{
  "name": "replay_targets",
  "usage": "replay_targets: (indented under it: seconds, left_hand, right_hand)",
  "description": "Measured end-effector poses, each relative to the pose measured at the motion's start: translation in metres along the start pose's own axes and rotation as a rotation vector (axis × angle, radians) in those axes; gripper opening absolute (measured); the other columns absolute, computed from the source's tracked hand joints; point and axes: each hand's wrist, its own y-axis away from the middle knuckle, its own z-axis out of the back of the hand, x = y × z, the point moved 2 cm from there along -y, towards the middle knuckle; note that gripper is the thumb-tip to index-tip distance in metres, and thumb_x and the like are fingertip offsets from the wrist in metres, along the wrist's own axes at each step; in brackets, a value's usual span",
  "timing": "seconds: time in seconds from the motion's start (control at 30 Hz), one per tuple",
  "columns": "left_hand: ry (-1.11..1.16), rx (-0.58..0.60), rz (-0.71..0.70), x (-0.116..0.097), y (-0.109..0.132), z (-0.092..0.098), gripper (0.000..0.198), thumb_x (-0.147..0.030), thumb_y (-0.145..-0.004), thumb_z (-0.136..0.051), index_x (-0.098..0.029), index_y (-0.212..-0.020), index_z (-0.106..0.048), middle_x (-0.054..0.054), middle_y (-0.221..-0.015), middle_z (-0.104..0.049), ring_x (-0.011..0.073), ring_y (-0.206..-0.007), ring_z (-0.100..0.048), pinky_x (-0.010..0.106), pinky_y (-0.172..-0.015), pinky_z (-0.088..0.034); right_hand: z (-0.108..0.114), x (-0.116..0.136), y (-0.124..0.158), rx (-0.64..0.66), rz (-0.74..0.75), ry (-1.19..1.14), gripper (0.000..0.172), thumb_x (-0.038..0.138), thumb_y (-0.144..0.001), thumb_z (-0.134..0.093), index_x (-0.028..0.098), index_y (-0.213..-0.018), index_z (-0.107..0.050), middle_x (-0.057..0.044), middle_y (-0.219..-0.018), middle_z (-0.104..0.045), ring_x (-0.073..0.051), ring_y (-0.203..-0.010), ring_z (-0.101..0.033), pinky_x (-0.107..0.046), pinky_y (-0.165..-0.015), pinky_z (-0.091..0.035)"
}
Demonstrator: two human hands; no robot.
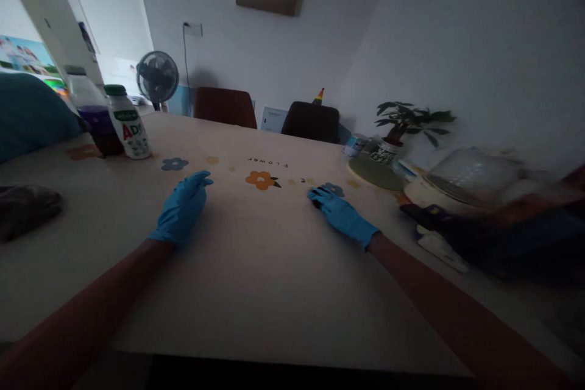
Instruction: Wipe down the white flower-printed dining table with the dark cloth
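Both of my hands wear blue gloves. My left hand (pixel 183 208) rests over the left half of the pale table (pixel 256 286), its fingers stretched out and nothing in it. Farther right, my right hand (pixel 342 214) has its fingers curled around a small black object (pixel 316 203). Most of that object is hidden under the glove, so its kind does not show. Between the hands and a little beyond them, an orange flower print (pixel 260 180) marks the tabletop. A blue flower print (pixel 333 189) lies just behind my right fingers.
At the left stand a white bottle with a green cap (pixel 132 128) and a bottle of purple liquid (pixel 101 122), near a dark cloth (pixel 27 210). On the right are a potted plant (pixel 388 149), a round green mat (pixel 372 174), a can (pixel 354 145) and blurred dark fabric (pixel 516 237).
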Motion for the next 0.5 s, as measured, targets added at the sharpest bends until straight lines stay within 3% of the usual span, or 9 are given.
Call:
replay_targets:
  seconds: [0.17,0.27,0.37,0.5]
  left_hand:
    - [0.012,0.004,0.006,0.003,0.0,0.0,0.049,-0.03,-0.099,-0.054,-0.021,-0.142,-0.076,0.014,-0.14,-0.084,0.0335,-0.14,-0.075,0.057,-0.135,-0.051]
    - [0.013,0.029,-0.001,0.001,0.0,0.001,0.051,-0.032,-0.1,-0.054,-0.021,-0.144,-0.075,0.013,-0.138,-0.085,0.0327,-0.14,-0.074,0.056,-0.134,-0.052]
    - [0.01,0.065,0.024,-0.002,0.001,0.001,0.055,-0.032,-0.098,-0.053,-0.02,-0.147,-0.074,0.014,-0.137,-0.085,0.0335,-0.139,-0.075,0.057,-0.133,-0.053]
    - [-0.006,0.051,0.035,-0.004,0.001,0.0,0.056,-0.033,-0.097,-0.054,-0.018,-0.147,-0.075,0.015,-0.136,-0.084,0.0347,-0.137,-0.076,0.058,-0.131,-0.054]
  right_hand:
    - [0.02,-0.043,0.029,-0.05,-0.115,-0.088,0.07,0.037,-0.118,-0.032,0.028,-0.181,-0.062,-0.006,-0.188,-0.052,-0.034,-0.177,-0.046,-0.059,-0.149,-0.036]
    - [0.03,-0.058,0.049,-0.074,-0.196,-0.153,0.07,0.043,-0.119,-0.031,0.034,-0.183,-0.059,-0.002,-0.186,-0.055,-0.037,-0.172,-0.053,-0.063,-0.146,-0.041]
    - [0.03,-0.058,0.064,-0.045,-0.19,-0.104,0.07,0.04,-0.117,-0.035,0.034,-0.182,-0.06,-0.001,-0.187,-0.054,-0.037,-0.177,-0.046,-0.064,-0.148,-0.038]
    - [0.019,-0.033,0.077,-0.012,-0.11,0.001,0.068,0.037,-0.117,-0.038,0.033,-0.181,-0.061,-0.001,-0.191,-0.047,-0.036,-0.183,-0.031,-0.066,-0.149,-0.033]
